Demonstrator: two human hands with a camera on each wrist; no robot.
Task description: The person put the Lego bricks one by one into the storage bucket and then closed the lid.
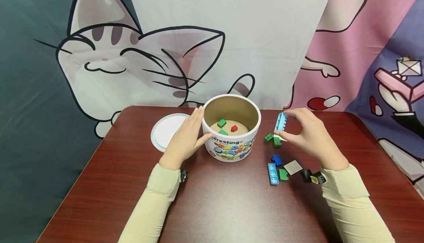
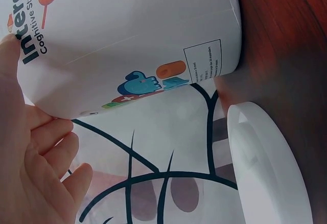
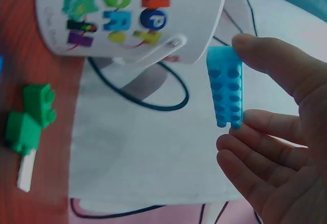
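My right hand (image 1: 309, 138) pinches a long light-blue toy brick (image 1: 281, 121) between thumb and fingers, above the table to the right of a white round tub (image 1: 212, 145). In the right wrist view the brick (image 3: 225, 81) shows its two rows of studs. My left hand (image 1: 186, 138) rests against the tub's left side, fingers extended and thumb near the rim. Inside the open tub lie two green bricks (image 1: 222, 123) and a red brick (image 1: 234, 128). Beneath my right hand are green bricks (image 1: 276, 142) and a pale flat piece, partly hidden.
A white round lid (image 1: 167, 131) lies left of the tub, partly behind my left hand. Nearer on the brown table (image 1: 212, 206) are a dark-blue brick (image 1: 276, 160), another light-blue brick (image 1: 273, 174), a green brick (image 1: 283, 175) and a beige flat piece (image 1: 293, 167).
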